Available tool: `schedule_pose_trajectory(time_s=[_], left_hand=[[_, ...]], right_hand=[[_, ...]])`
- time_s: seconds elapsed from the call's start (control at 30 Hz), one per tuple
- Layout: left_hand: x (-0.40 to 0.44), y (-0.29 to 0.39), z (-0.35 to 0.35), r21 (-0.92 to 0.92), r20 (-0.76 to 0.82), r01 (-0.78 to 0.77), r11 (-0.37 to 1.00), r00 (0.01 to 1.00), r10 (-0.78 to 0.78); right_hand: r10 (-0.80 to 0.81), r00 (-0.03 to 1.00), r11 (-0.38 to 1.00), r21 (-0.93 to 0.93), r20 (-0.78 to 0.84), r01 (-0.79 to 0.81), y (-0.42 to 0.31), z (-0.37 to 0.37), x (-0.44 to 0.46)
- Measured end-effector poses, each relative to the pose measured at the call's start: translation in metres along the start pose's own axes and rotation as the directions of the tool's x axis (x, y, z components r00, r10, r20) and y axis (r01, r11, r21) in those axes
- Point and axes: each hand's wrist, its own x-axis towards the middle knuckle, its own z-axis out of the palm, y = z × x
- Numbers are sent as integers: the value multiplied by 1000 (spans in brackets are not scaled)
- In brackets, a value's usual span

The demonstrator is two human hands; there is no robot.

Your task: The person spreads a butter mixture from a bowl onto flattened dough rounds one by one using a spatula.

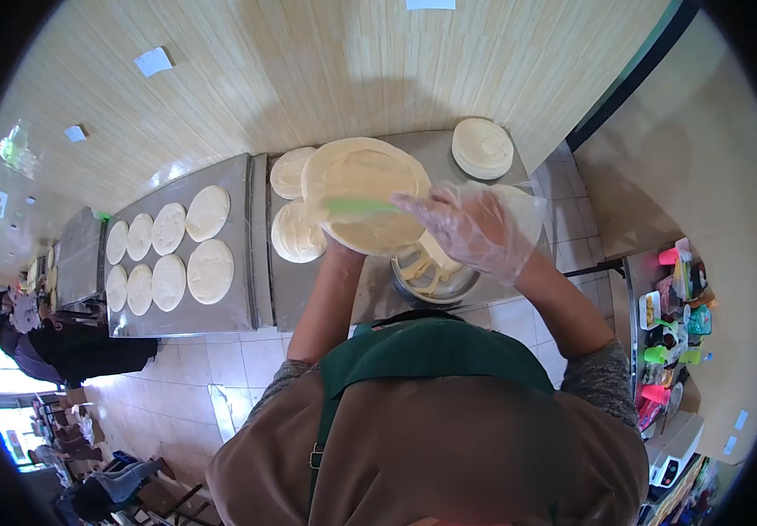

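A flat round of dough [365, 171] with a pale spread on it rests on my left hand [346, 248], which holds it up from below; most of those fingers are hidden under it. My right hand [475, 228], in a clear plastic glove, is closed on a green spatula [357, 206] that lies over the dough's surface. Below the right hand, a metal bowl [453, 287] holds a pale mixture. Stacked dough rounds [298, 232] sit on the metal table just left of the held one.
Several dough rounds [168, 230] lie in two rows on the left metal table [137, 324]. Another stack [482, 147] stands at the back right, by the wall. A side table at right carries cups and containers [656, 355]. Other people [32, 346] are at far left.
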Motion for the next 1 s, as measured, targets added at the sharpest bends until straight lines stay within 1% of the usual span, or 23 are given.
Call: schedule_pose_trajectory(time_s=[0.03,0.07,0.1,0.17,0.2,0.23,0.27,0.33,0.37,0.43,0.47,0.53,0.57,0.67,0.7,0.77,0.8,0.83,0.93,1.0], left_hand=[[2,4,-7,218,-148,-28,976,987,61],[1,10,-15,425,-265,-40,904,950,167],[-1,18,-12,358,-213,-88,929,962,173],[-7,32,1,208,-107,-171,963,975,196],[-8,34,-3,131,-110,-188,973,973,203],[-7,35,-9,54,-113,-202,978,972,207],[-6,34,-13,-24,-113,-213,977,971,209],[2,27,15,79,-359,-288,954,885,297],[5,26,26,139,-467,-315,939,815,343],[3,34,30,4,-357,-284,959,895,266],[1,39,31,-64,-297,-262,963,926,232],[0,43,28,-77,-131,-218,973,970,207],[0,44,27,-80,-47,-192,978,981,189],[3,48,16,-177,-50,-194,965,981,188],[4,48,21,-178,-108,-200,964,977,183],[0,46,36,-183,-228,-216,959,958,173],[0,46,34,-186,-218,-202,962,963,160],[0,47,33,-188,-205,-186,964,968,147],[4,47,37,-258,-207,-198,946,967,146],[9,48,45,-352,-232,-221,910,962,144]], right_hand=[[-13,1000,1000,11,-6,13,0,-2,-5],[-28,1000,999,22,-12,28,2,-8,-15],[-44,999,999,30,-18,45,8,-15,-22],[1,1000,996,-94,-12,-2,29,-25,-36],[28,1000,988,-155,-11,-29,33,-28,-40],[115,992,985,-125,-44,-119,29,-30,-41],[117,989,987,-96,-91,-125,19,-25,-40],[121,974,990,-42,-190,-131,-1,-7,-36],[127,975,992,-4,-180,-130,0,-3,-39],[138,977,989,76,-161,-127,3,7,-44],[214,960,973,131,-181,-192,12,12,-50],[363,909,919,239,-202,-314,27,11,-59],[387,902,915,205,-192,-348,24,10,-65],[215,951,970,166,-224,-180,3,4,-59],[204,945,975,144,-257,-171,7,9,-59],[221,911,975,71,-347,-210,30,20,-58],[229,892,972,37,-390,-233,39,21,-56],[327,876,945,142,-354,-295,45,19,-57],[330,850,942,193,-410,-273,29,21,-53],[279,823,948,281,-495,-152,11,35,-56]])
